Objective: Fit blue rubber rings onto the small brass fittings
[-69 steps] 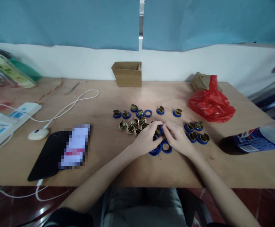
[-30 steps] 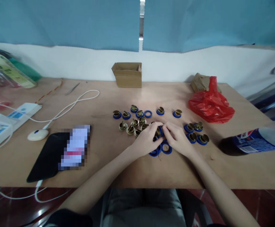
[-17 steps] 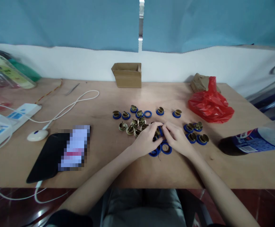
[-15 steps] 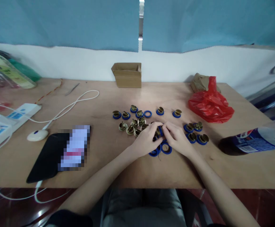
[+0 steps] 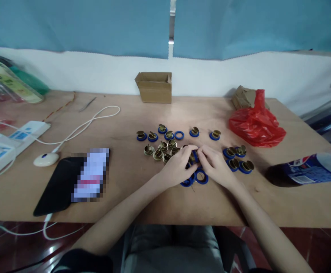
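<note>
Between my two hands is a small blue ring (image 5: pixel 195 156) with a brass-coloured part in it, tilted on edge. The fingers and thumb of my left hand (image 5: pixel 178 167) are closed round its left side. My right hand (image 5: pixel 216 165) pinches at its right edge, and the fingertips partly hide it. Just below my fingers lie loose blue rings (image 5: pixel 201 176). Left of my left hand sit several cream-rimmed brass pieces (image 5: pixel 158 154), some partly covered by the hand. Brass pieces in blue rings (image 5: pixel 233 164) are grouped to the right of my right hand.
More blue-ringed pieces (image 5: pixel 152 136) stand farther back. An open cardboard box (image 5: pixel 155 91) is by the wall. A red plastic bag (image 5: pixel 256 127) and a lying cola bottle (image 5: pixel 304 172) are on the right. Phones (image 5: pixel 54 189), a white cable (image 5: pixel 77 131) and a power strip (image 5: pixel 30 132) occupy the left.
The view has shifted slightly. Both hands stay together around the blue ring, whose face now shows a little more between the fingers.
</note>
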The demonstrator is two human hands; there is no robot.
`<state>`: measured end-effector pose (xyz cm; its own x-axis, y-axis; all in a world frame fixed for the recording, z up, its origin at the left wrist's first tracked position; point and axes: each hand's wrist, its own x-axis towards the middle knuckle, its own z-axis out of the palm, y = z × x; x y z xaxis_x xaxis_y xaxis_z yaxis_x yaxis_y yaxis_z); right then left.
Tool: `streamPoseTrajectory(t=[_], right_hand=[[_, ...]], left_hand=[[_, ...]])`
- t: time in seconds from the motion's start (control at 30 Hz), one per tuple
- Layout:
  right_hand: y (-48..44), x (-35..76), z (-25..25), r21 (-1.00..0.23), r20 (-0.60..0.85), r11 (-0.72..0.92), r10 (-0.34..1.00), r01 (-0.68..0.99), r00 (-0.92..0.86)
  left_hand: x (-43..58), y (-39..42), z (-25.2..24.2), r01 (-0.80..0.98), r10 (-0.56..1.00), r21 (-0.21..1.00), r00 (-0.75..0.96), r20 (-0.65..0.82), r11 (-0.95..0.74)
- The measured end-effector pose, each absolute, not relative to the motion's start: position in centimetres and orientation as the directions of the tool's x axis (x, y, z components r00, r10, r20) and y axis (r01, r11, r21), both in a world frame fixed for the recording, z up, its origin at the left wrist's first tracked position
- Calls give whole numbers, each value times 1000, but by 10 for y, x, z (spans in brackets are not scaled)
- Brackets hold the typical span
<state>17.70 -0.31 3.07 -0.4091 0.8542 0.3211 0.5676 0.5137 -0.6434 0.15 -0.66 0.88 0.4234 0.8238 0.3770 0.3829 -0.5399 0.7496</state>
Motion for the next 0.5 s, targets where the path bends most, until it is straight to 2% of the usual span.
streamPoseTrajectory(t=[0.5], right_hand=[[-4,174,33,-631,327,506,861,589,-390]], left_hand=[[0,-5,8,389,802,723,454,389,-571]])
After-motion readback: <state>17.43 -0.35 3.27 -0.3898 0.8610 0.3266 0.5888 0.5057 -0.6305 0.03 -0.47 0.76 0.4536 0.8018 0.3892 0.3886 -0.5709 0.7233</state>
